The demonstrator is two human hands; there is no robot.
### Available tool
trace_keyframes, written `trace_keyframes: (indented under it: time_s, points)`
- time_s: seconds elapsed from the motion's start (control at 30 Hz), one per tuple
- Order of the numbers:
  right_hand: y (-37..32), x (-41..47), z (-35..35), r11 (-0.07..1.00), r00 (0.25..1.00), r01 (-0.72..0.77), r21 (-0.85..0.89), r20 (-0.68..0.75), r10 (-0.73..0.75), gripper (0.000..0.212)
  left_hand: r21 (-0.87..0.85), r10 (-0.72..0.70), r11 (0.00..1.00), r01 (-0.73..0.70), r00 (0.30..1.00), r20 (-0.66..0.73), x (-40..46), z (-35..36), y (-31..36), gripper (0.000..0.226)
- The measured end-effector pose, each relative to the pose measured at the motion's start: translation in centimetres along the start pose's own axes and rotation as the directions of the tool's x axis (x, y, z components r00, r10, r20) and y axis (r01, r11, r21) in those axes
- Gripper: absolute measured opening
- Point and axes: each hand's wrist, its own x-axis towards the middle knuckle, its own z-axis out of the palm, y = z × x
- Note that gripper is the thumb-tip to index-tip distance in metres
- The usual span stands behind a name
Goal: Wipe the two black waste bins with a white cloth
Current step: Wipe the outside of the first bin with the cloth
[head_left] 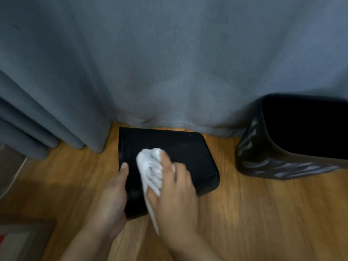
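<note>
One black waste bin point(188, 151) lies turned over on the wooden floor in the middle, its flat dark face up. My left hand point(111, 202) grips its left near edge, thumb on top. My right hand point(177, 194) presses a bunched white cloth point(151, 170) against the bin's upper face. A tail of the cloth hangs down under my right palm. The second black waste bin point(278, 162) stands upright at the right, its mouth open and its ribbed side shiny.
A grey curtain point(169, 63) hangs to the floor right behind both bins, with thick folds at the left. The wooden floor point(254, 213) spreads in front. A white cable point(17, 174) runs at the far left, and a pale mat point(17, 240) sits at the bottom left.
</note>
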Motion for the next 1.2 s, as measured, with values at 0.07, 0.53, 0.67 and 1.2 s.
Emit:
trace_keyframes:
  time_s: [0.07,0.53,0.67,1.2]
  points:
    - [2.6,0.3,-0.3,0.995,0.995,-0.102,0.003,-0.002,0.102,0.077,0.019,0.000,1.000,0.001,1.000,-0.027,0.3,-0.3,-0.1,0.049]
    - [12.0,1.1,-3.7,0.898,0.908,-0.352,0.266,-0.137,0.396,0.059,0.145,-0.094,0.985,0.096,0.995,-0.020,0.6,-0.9,2.1,0.046]
    - [10.2,0.6,-3.1,0.909,0.932,-0.282,0.307,-0.138,0.336,0.058,0.209,-0.022,0.978,0.002,0.995,0.093,0.0,-0.9,2.8,0.040]
    - [5.5,1.7,-7.3,0.778,0.973,-0.223,0.587,0.086,0.214,0.031,0.218,0.167,0.957,-0.191,0.978,0.124,-1.2,-0.1,3.3,0.037]
